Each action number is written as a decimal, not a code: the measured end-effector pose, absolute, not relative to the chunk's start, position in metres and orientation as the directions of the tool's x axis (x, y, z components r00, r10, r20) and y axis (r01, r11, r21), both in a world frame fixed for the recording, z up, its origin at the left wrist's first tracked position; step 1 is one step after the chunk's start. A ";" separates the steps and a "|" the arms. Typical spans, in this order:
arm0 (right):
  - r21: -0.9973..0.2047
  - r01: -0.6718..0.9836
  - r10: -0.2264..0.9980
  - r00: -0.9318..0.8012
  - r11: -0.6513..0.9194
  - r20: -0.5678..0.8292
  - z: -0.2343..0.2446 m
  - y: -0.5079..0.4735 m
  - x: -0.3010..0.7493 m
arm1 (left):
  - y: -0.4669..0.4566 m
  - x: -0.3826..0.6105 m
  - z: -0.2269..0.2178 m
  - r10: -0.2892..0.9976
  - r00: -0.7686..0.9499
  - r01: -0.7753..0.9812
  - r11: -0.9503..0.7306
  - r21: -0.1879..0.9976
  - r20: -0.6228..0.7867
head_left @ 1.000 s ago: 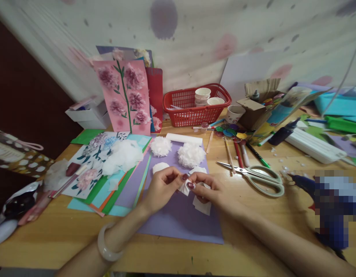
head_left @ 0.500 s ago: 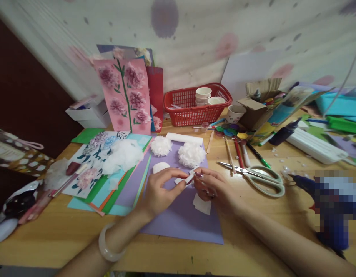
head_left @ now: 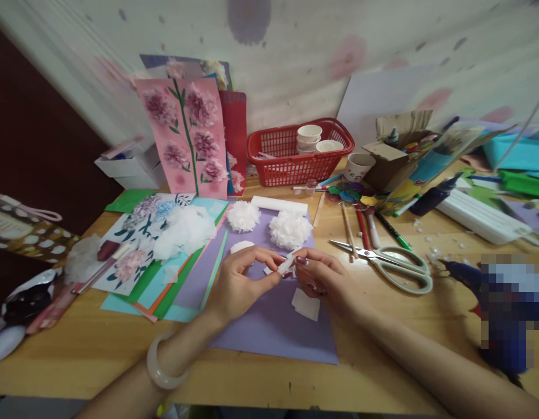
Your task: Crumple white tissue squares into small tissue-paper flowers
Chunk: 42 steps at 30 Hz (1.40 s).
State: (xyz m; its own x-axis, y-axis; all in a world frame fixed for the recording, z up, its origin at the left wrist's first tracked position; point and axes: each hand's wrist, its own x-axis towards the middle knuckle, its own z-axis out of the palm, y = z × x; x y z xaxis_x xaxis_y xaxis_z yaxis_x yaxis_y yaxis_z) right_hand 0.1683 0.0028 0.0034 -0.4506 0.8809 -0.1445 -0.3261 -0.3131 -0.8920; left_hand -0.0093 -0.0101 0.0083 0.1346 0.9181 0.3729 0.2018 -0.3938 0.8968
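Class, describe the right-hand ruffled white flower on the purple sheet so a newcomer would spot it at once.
Find the red basket at the back, then the purple sheet in front of it. Near that sheet's far end lies a white roll. Just in front of it sits the right-hand flower, larger than the left-hand flower and nearer the scissors.

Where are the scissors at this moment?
In the head view, the scissors lie on the table, to the right of the right hand and just in front of the green-ended pen.
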 end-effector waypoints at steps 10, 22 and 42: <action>-0.909 -0.283 0.876 -0.457 -0.306 -0.152 0.004 0.003 0.169 | -0.011 -0.009 0.012 0.898 0.167 0.288 -0.440 0.851 0.407; -0.897 -0.313 0.889 -0.430 -0.313 -0.159 0.004 0.002 0.168 | -0.012 -0.009 0.009 0.845 0.216 0.319 -0.535 0.783 0.489; -0.967 -0.159 0.924 -0.359 -0.200 -0.132 0.005 -0.002 0.169 | -0.009 -0.007 0.008 0.976 0.010 0.146 -0.216 0.965 0.217</action>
State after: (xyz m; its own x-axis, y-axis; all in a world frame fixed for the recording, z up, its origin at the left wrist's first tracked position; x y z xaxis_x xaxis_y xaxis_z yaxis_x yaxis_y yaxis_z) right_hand 0.1685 -0.0017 0.0048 -0.3586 0.9241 -0.1321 -0.1588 -0.1998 -0.9669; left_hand -0.0072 -0.0088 0.0076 0.0103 0.9762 0.2168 0.1457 -0.2159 0.9655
